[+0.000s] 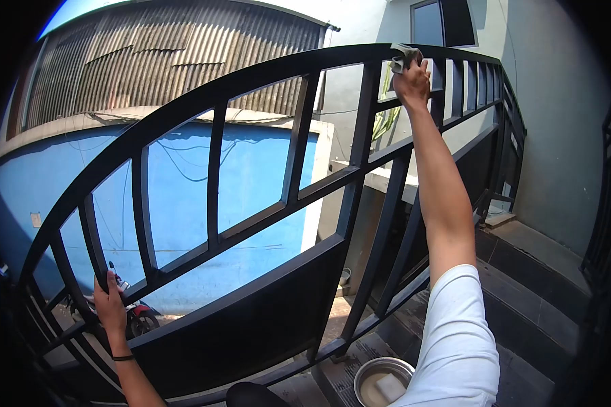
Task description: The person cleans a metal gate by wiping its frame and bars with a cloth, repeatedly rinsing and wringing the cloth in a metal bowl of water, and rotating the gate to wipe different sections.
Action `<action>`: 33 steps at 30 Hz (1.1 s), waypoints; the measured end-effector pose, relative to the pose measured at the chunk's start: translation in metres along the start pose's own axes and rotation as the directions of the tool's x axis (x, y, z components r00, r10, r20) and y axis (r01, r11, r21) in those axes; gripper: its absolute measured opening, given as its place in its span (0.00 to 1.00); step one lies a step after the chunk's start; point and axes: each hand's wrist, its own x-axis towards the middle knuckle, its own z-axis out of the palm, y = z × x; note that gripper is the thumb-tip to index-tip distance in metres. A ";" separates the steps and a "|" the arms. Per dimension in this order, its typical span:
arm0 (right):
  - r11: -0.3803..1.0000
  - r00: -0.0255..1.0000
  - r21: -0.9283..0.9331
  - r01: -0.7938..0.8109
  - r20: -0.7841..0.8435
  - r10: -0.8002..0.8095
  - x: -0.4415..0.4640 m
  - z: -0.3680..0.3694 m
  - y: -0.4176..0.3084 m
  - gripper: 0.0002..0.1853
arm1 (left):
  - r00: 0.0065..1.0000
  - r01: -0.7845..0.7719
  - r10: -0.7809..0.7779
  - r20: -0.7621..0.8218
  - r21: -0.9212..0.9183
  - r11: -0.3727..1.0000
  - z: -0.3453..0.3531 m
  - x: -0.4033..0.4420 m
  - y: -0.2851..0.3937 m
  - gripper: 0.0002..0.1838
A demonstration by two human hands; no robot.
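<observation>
My right hand (413, 83) is stretched far up and closed on a crumpled pale cloth (402, 57). The cloth lies over the curved top rail of a black metal railing (251, 73), touching it. Lower down on the left, my left hand (111, 308) is closed around an upright bar of the same railing, its thumb pointing up along the bar. A dark band circles the left wrist. Part of the left fingers is hidden behind the bar.
A metal basin (381, 380) with cloudy water and a pale block-like thing stands on the steps at my feet. Dark tiled stairs (523, 298) rise on the right beside a grey wall (563, 136). Beyond the railing are a blue wall (258, 176) and a parked motorcycle (142, 320).
</observation>
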 end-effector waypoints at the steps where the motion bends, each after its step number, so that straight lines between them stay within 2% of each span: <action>1: 0.995 0.997 -0.058 0.079 0.001 -0.079 -0.016 -0.003 -0.014 0.30 | 1.000 0.001 -0.001 -0.007 0.005 1.000 -0.002 0.001 0.002 0.24; 3: 0.979 1.000 0.201 0.026 -0.005 -0.025 -0.041 -0.012 -0.051 0.32 | 1.000 -0.017 0.017 0.007 -0.030 0.999 -0.001 -0.001 0.001 0.24; 4: 0.978 0.997 0.193 0.082 -0.033 -0.077 -0.052 -0.016 -0.060 0.33 | 1.000 -0.013 0.013 0.014 -0.026 1.000 -0.001 0.001 -0.002 0.24; 5: 0.960 0.997 0.270 0.075 -0.019 -0.073 -0.060 -0.022 -0.068 0.31 | 1.000 -0.019 0.020 0.020 -0.017 1.000 0.000 0.002 -0.003 0.24; 8: 0.964 0.959 0.079 0.254 -0.153 -0.240 -0.070 -0.011 -0.071 0.28 | 1.000 -0.004 0.003 0.007 0.032 0.999 -0.002 0.000 0.005 0.24; 9: 0.939 0.932 0.188 0.287 -0.279 -0.229 -0.070 -0.013 -0.066 0.25 | 1.000 -0.022 0.022 0.002 0.036 0.999 -0.002 0.000 0.005 0.25; 10: 0.899 0.991 0.435 0.048 -0.131 0.011 -0.076 -0.039 -0.071 0.23 | 0.999 -0.043 0.043 0.002 0.019 0.999 -0.001 0.001 0.003 0.25; 11: 0.758 0.973 0.615 -0.220 0.078 0.219 -0.086 -0.071 -0.080 0.22 | 0.998 -0.062 0.062 0.004 0.009 0.998 -0.001 0.003 -0.002 0.25; 12: 0.469 0.928 0.820 -0.329 0.189 0.320 -0.097 -0.082 -0.077 0.21 | 0.998 -0.044 0.045 0.035 -0.029 0.999 -0.003 0.005 -0.002 0.25; 13: 0.122 0.868 0.913 -0.390 0.320 0.379 -0.110 -0.090 -0.071 0.21 | 0.998 -0.059 0.059 0.026 -0.021 0.998 -0.003 0.004 -0.003 0.24; 14: -0.103 0.868 0.922 -0.373 0.386 0.311 -0.124 -0.096 -0.062 0.20 | 0.997 -0.070 0.070 0.033 -0.003 0.998 -0.005 0.003 0.001 0.24; 17: -0.416 0.792 0.738 -0.531 0.607 0.064 -0.190 -0.133 -0.046 0.22 | 0.998 -0.038 0.038 0.043 -0.014 0.999 -0.004 0.003 0.004 0.25; 19: -0.560 0.717 0.516 -0.648 0.662 -0.220 -0.237 -0.158 -0.035 0.21 | 0.997 -0.064 0.066 0.050 -0.043 0.997 -0.004 0.008 -0.001 0.25; 21: -0.452 0.601 0.494 -0.743 0.789 -0.126 -0.277 -0.181 -0.036 0.22 | 0.997 -0.054 0.052 0.060 0.032 0.998 -0.007 0.008 0.003 0.26; 23: -0.465 0.381 0.276 -0.841 0.913 -0.146 -0.317 -0.194 -0.029 0.21 | 0.994 -0.049 0.047 0.094 0.017 0.999 -0.009 0.010 0.003 0.27; 24: -0.455 0.226 0.131 -0.881 0.961 -0.160 -0.336 -0.205 -0.032 0.20 | 0.994 -0.063 0.060 0.091 0.031 0.998 -0.008 0.014 -0.001 0.27; 25: -0.474 0.179 0.091 -0.876 0.973 -0.144 -0.354 -0.215 -0.033 0.20 | 0.993 -0.078 0.074 0.092 0.047 0.996 -0.008 0.018 -0.006 0.28; 27: -0.159 -0.072 -0.082 -0.984 0.995 -0.066 -0.388 -0.226 -0.030 0.23 | 0.987 -0.080 0.076 0.141 0.029 0.996 -0.010 0.030 -0.018 0.28; 29: -0.120 -0.180 -0.179 -0.977 0.984 -0.002 -0.427 -0.235 -0.001 0.24 | 0.982 -0.056 0.062 0.177 -0.038 0.998 -0.009 0.034 -0.018 0.30; 32: -0.078 -0.245 -0.238 -0.968 0.963 0.113 -0.451 -0.271 0.017 0.22 | 0.979 -0.063 0.046 0.200 0.081 0.995 -0.012 0.042 -0.022 0.32; 33: 0.046 -0.242 -0.258 -0.965 0.945 0.220 -0.459 -0.281 0.024 0.21 | 0.977 -0.071 0.041 0.211 0.138 0.988 -0.014 0.049 -0.025 0.33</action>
